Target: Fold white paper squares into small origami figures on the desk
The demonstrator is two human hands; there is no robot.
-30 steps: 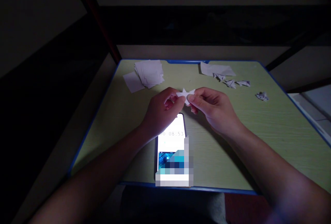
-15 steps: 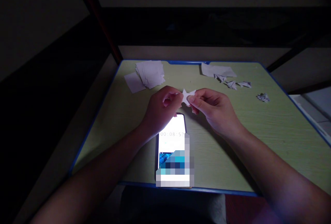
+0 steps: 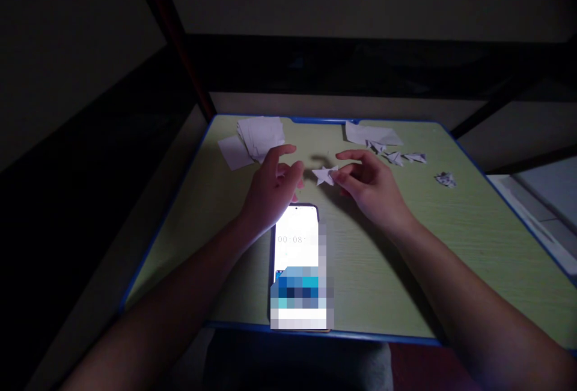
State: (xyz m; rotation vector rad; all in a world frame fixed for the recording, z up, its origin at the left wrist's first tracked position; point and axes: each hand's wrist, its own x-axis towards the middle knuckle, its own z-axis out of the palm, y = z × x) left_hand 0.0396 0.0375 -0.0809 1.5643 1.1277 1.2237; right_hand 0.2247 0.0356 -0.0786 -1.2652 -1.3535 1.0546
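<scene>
Dim light. Paper star [image 3: 323, 175] sits low over the desk [image 3: 451, 240], between both hands. Right hand [image 3: 372, 189] pinches its right point, other fingers loose. Left hand [image 3: 273, 189] is spread open, holding nothing, just beside it. Advisable: a light pinch, so the points don't crush.

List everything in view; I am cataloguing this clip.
table: one, green with a blue edge, under everything
phone: one, screen lit, near edge, centre
paper star: one, white, between the hands
paper stack: one, white, far left
loose sheets: two, white, one beside the stack, one at the far edge, right of centre
folded pieces: three, white, by the far sheet
crumpled scrap: one, whitish, right
left hand: one, open, left of the star, apart from it
right hand: one, at the star's right edge
</scene>
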